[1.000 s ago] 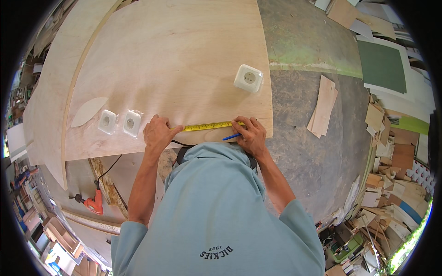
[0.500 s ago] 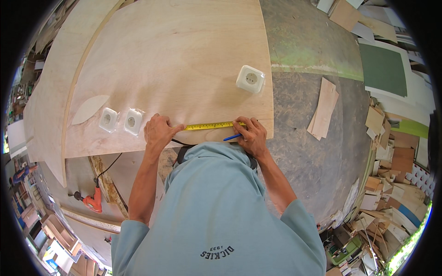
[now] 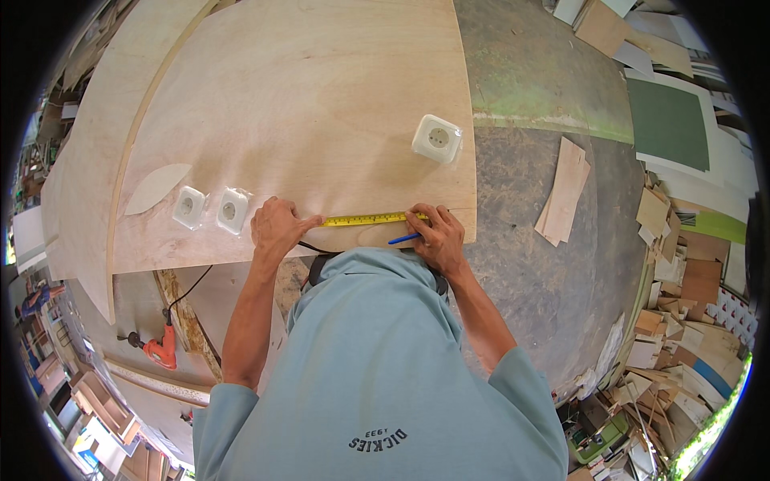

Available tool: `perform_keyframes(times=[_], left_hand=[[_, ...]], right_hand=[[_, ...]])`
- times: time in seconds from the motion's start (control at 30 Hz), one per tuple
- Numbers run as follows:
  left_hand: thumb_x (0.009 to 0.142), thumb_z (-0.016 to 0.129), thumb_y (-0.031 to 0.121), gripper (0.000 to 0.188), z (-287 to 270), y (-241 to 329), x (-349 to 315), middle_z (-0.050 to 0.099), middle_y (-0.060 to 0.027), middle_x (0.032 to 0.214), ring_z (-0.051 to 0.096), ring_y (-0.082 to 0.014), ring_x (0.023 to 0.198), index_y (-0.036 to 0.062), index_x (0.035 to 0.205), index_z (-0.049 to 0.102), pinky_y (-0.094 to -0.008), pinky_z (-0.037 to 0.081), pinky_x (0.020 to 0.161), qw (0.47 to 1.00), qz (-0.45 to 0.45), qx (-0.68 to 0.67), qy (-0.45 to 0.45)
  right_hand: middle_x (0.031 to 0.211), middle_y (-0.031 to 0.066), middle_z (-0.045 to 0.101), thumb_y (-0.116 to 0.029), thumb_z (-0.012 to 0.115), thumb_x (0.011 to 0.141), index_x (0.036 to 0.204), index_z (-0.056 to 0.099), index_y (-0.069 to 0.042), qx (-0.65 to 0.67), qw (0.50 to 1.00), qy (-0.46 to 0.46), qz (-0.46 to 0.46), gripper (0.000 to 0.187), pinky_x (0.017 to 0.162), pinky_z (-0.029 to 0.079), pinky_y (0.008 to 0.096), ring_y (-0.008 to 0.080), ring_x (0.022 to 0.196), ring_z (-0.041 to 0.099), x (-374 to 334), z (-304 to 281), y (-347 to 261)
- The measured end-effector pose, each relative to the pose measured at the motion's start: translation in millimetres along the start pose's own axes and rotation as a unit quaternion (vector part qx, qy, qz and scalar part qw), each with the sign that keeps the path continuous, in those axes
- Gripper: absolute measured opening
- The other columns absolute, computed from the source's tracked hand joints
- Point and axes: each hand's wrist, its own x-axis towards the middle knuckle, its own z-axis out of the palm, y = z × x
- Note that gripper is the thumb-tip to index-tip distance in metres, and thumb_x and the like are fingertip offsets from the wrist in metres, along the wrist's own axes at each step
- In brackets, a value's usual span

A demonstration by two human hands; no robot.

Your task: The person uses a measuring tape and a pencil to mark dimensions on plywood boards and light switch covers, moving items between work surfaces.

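Note:
A yellow tape measure (image 3: 365,219) lies stretched along the near edge of a large plywood sheet (image 3: 313,104). Its left end is in my left hand (image 3: 274,227), with the thumb pressed along it. At the other end my right hand (image 3: 438,234) pinches the blade close to the sheet's right edge. A blue pen (image 3: 404,238) also sticks out from between the right fingers, pointing left. Past the right hand sits a white wall socket (image 3: 437,138) in clear wrap. Two more wrapped sockets (image 3: 233,210) lie left of my left hand.
A pale leaf-shaped piece (image 3: 158,189) rests on the sheet at left. Below, an orange corded power tool (image 3: 163,351) lies near a wooden strip. Two thin wood offcuts (image 3: 563,191) lie on the grey surface at right. Scrap boards (image 3: 698,280) pile up along the far right.

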Motion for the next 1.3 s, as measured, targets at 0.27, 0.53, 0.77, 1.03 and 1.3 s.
perform_keyframes(times=[0.27, 0.53, 0.77, 1.03, 1.3], left_hand=[[0.064, 0.085, 0.057, 0.06, -3.9, 6.7, 1.5, 0.069, -0.0208, 0.08, 0.067, -0.0356, 0.071, -0.0015, 0.064, 0.069, -0.0465, 0.053, 0.066, 0.999, -0.011, 0.026, -0.016], [0.065, 0.084, 0.056, 0.059, -4.5, 8.2, 0.9, 0.069, -0.0213, 0.081, 0.068, -0.0363, 0.073, -0.0016, 0.066, 0.07, -0.0462, 0.054, 0.068, 0.999, -0.01, 0.033, -0.019], [0.065, 0.084, 0.055, 0.058, -3.2, 6.8, -0.1, 0.068, -0.0203, 0.078, 0.068, -0.0354, 0.071, -0.0015, 0.066, 0.07, -0.0456, 0.054, 0.066, 1.0, -0.007, 0.023, -0.006], [0.063, 0.084, 0.054, 0.058, -4.2, 8.1, 2.6, 0.066, -0.0174, 0.066, 0.065, -0.0333, 0.063, -0.0011, 0.06, 0.067, -0.0447, 0.053, 0.061, 1.0, -0.007, 0.022, -0.008], [0.063, 0.083, 0.052, 0.055, -3.7, 7.7, 2.3, 0.066, -0.0165, 0.063, 0.066, -0.033, 0.063, -0.0002, 0.06, 0.068, -0.0448, 0.053, 0.062, 1.0, 0.0, 0.029, -0.001]], right_hand=[[0.104, 0.0038, 0.066, -0.007, 0.077, 0.067, 0.101, 0.072, -0.007, -0.011, 1.0, -0.014, 0.006, 0.034, 0.073, 0.053, 0.0376, 0.0257, 0.084, 0.061, 5.8, -5.9, -6.8], [0.108, 0.0068, 0.064, -0.008, 0.079, 0.065, 0.104, 0.07, -0.007, 0.006, 0.999, -0.047, 0.022, 0.04, 0.075, 0.054, 0.0393, 0.0275, 0.089, 0.061, 7.8, -10.9, -10.7], [0.108, 0.0066, 0.064, -0.006, 0.079, 0.063, 0.105, 0.071, -0.007, 0.001, 0.999, -0.048, 0.018, 0.042, 0.076, 0.055, 0.0388, 0.0279, 0.09, 0.062, 6.3, -9.4, -7.5], [0.108, 0.0043, 0.067, -0.005, 0.08, 0.063, 0.103, 0.074, -0.008, -0.006, 0.999, -0.036, 0.015, 0.041, 0.071, 0.055, 0.0365, 0.0245, 0.086, 0.062, 9.0, -9.9, -7.8], [0.11, 0.0079, 0.065, -0.013, 0.073, 0.079, 0.112, 0.072, -0.004, 0.214, 0.974, 0.042, 0.055, 0.034, 0.076, 0.053, 0.035, 0.023, 0.091, 0.061, 30.9, -19.3, -32.7]])
